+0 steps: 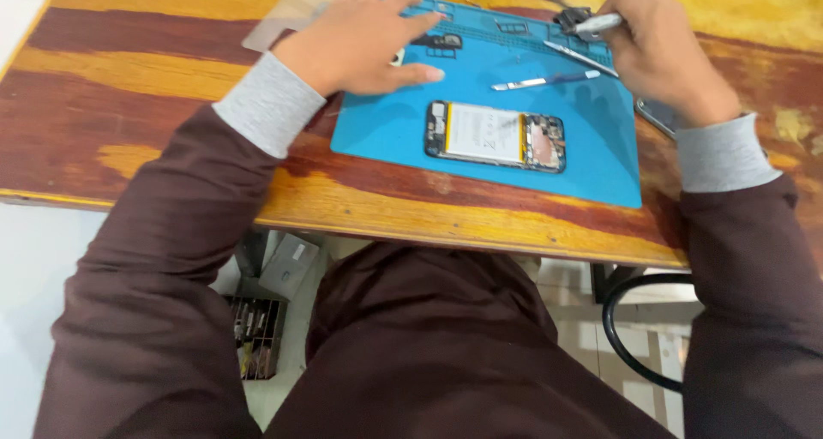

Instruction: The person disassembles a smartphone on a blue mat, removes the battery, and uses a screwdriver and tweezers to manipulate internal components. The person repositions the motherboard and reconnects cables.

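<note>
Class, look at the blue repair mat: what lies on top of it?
On the blue mat lie an opened phone and tweezers. The left hand covers the far-left corner, so anything beneath it is hidden.

Half hidden under the right hand: a grey phone beside the blue mat. Small parts under the left hand unreadable.
</note>
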